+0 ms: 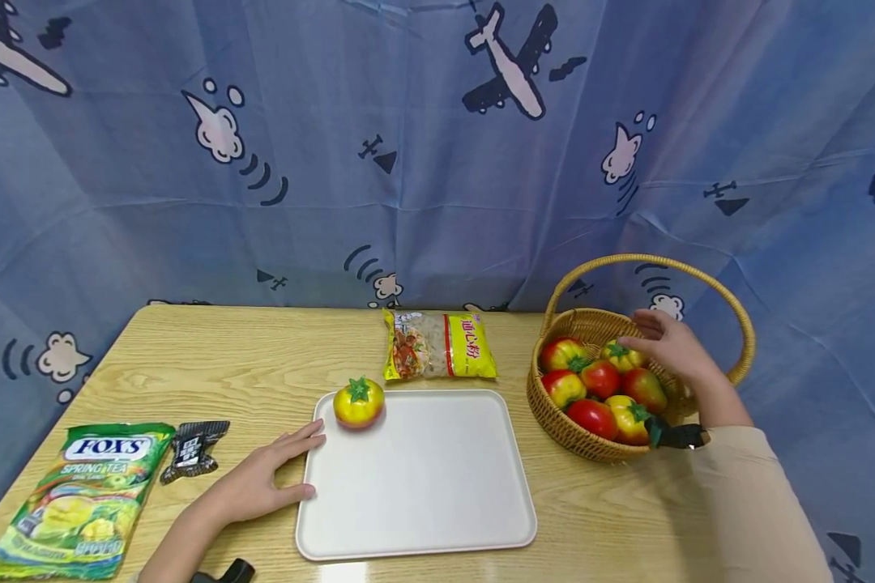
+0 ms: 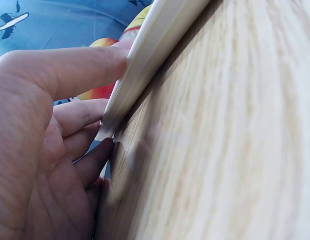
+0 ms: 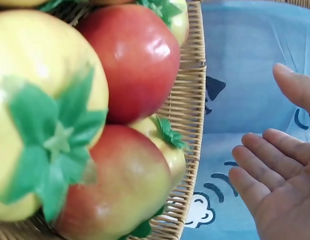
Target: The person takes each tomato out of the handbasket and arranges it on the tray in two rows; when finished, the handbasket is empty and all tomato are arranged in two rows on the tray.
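My left hand (image 1: 258, 479) touches the left rim of a white rectangular tray (image 1: 423, 478), its thumb and fingers spread along the edge. The left wrist view shows those fingertips against the side of the tray (image 2: 144, 55). On the tray's back left corner sits a yellow-and-red tomato-shaped fruit (image 1: 359, 403) with a green leafy top. At the right, my right hand (image 1: 667, 344) hovers over the far right side of a wicker basket (image 1: 579, 441), its fingers loosely extended and holding nothing. Several similar fruits (image 1: 601, 379) fill the basket; a red one (image 3: 132, 62) shows close up.
A yellow bag of pasta (image 1: 440, 345) lies behind the tray. To the left lie a green FOX'S candy bag (image 1: 80, 502) and a small black packet (image 1: 193, 450). The basket's tall handle (image 1: 649, 259) arches over it. A blue curtain (image 1: 321, 227) hangs behind the wooden table (image 1: 248, 356).
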Available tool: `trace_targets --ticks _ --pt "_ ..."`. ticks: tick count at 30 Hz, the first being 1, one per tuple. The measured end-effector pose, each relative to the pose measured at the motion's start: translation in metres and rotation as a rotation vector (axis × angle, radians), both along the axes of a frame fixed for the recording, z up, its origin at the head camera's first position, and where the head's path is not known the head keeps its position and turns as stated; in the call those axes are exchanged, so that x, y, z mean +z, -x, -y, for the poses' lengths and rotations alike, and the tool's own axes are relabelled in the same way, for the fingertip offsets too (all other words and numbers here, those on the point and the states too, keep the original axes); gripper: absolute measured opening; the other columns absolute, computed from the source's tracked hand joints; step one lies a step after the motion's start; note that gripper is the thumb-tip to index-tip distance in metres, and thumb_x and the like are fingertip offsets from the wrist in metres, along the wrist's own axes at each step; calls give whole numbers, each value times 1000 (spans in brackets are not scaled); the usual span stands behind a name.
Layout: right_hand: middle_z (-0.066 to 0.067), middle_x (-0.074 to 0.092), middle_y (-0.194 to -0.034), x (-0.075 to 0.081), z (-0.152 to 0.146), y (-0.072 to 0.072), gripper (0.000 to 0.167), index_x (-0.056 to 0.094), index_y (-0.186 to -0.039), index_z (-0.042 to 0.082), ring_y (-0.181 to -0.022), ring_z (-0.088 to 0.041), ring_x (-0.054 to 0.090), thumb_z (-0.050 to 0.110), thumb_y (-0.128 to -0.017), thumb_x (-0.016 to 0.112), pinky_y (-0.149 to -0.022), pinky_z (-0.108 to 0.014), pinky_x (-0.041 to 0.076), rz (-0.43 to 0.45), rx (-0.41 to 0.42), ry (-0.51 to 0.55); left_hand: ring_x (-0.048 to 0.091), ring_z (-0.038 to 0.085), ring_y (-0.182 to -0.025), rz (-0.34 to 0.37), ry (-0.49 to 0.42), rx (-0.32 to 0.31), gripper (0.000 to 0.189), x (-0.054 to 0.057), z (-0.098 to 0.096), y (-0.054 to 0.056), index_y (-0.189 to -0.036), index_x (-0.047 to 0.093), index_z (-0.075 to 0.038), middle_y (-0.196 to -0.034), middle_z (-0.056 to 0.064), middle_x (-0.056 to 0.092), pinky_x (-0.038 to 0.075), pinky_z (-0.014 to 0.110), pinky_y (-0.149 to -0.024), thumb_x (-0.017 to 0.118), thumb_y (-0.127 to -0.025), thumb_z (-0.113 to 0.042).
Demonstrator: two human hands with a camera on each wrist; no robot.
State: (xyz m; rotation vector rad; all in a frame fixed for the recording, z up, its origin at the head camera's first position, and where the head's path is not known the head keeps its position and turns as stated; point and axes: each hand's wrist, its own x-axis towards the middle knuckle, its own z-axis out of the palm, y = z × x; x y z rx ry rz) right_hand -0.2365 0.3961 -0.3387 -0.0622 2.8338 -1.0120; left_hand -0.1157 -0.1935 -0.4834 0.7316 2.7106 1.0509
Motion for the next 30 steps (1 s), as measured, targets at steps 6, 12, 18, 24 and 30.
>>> trace_targets --ticks 6,12,18,24,30 --pt "-37 28 -145 -1 -6 9 86 20 -144 -12 -133 -51 29 43 -91 59 -106 -62 32 24 -3 -41 34 44 -135 -5 5 7 67 0 0 -1 -140 48 -15 -153 3 33 28 61 -109 65 -84 -48" --pt "-39 26 -144 -3 -9 15 86 19 -144 -14 -131 -53 29 42 -93 57 -105 -63 32 85 17 -103 34 46 -135 0 0 7 67 0 1 -1 -140 48 -15 -153 3 33 28 63 -108 65 -85 -48" --pt "-40 28 -142 -11 -14 23 80 20 -143 -15 -128 -53 31 34 -93 59 -104 -63 33 148 21 -133 33 46 -135 2 -1 4 67 1 0 -1 -140 48 -14 -153 4 33 28 63 -108 65 -85 -48" --pt "-41 27 -142 -19 -19 30 73 20 -143 -16 -128 -55 29 22 -93 58 -105 -63 31 191 45 -149 34 42 -136 3 -3 -5 66 0 1 1 -140 48 -15 -154 4 33 27 60 -110 64 -85 -48" --pt "-41 32 -138 -21 -18 31 66 29 -139 -17 -125 -55 34 16 -90 59 -104 -64 32 185 85 -192 34 38 -137 -8 -3 -14 66 0 2 2 -141 47 -15 -154 3 33 26 58 -111 64 -86 -47"
